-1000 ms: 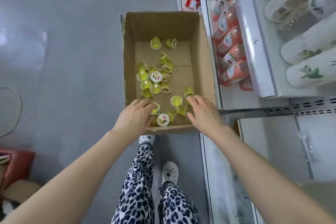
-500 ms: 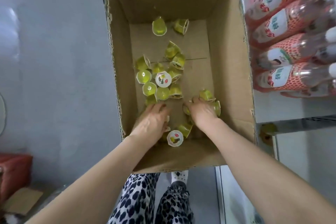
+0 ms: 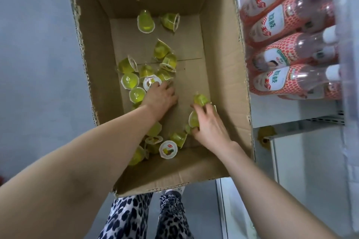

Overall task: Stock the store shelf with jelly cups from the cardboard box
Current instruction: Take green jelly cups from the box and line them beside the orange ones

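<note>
An open cardboard box stands on the floor with several small yellow-green jelly cups scattered on its bottom. My left hand reaches deep into the box, its fingers curled over a white-lidded cup in the middle cluster. My right hand is at the box's right side and grips a jelly cup, with another cup touching its fingertips. More cups lie under and between my forearms, among them a lid-up cup.
The store shelf runs along the right, its upper level packed with red-netted drink bottles lying on their sides. Grey floor lies left of the box. My legs in leopard-print trousers stand just behind the box's near wall.
The view has closed in on the box. My left hand has slid forward to the middle cluster of cups. My right hand has shifted a little and closed round a cup.
</note>
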Tool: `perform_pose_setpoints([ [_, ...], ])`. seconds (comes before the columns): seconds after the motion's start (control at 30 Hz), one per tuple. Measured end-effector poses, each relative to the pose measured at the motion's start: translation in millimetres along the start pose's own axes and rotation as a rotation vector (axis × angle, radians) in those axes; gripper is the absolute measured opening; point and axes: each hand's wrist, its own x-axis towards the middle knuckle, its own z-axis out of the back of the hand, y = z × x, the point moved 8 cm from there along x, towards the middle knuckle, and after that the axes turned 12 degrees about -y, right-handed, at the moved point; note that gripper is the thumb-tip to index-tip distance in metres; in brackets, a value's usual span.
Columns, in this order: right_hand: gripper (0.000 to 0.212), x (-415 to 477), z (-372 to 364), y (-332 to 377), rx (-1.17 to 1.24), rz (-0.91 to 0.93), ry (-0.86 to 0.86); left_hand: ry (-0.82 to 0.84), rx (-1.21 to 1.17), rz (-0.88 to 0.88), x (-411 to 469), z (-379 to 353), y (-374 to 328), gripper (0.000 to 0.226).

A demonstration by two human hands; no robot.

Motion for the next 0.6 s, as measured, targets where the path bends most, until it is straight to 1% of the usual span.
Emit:
perform_pose_setpoints([
  [0.1, 0.06, -11, 10, -3, 0.051, -0.019, -0.007, -0.03, -0.066, 0.052, -6, 7, -1, 0.049],
  [0.17, 0.052, -22, 24, -1, 0.063, -0.02, -0.026, -0.107, -0.169, 0.135, -19, 22, 0, 0.047],
  [0.23, 0.043, -35, 41, 3, 0.089, -0.028, -0.067, -0.224, -0.327, 0.247, -39, 41, 5, 0.047],
  [0.27, 0.04, -42, 50, 5, 0.11, -0.027, -0.096, -0.227, -0.435, 0.308, -52, 48, 6, 0.05],
  [0.33, 0.038, -61, 70, 12, 0.153, 0.005, -0.162, -0.208, -0.588, 0.385, -82, 65, 3, 0.056],
  [0.43, 0.037, -96, 100, 19, 0.183, 0.067, -0.252, -0.247, -0.706, 0.441, -128, 96, -12, 0.061],
  [0.6, 0.035, -172, 152, 26, 0.188, 0.167, -0.404, -0.398, -0.822, 0.518, -201, 157, -49, 0.064],
])
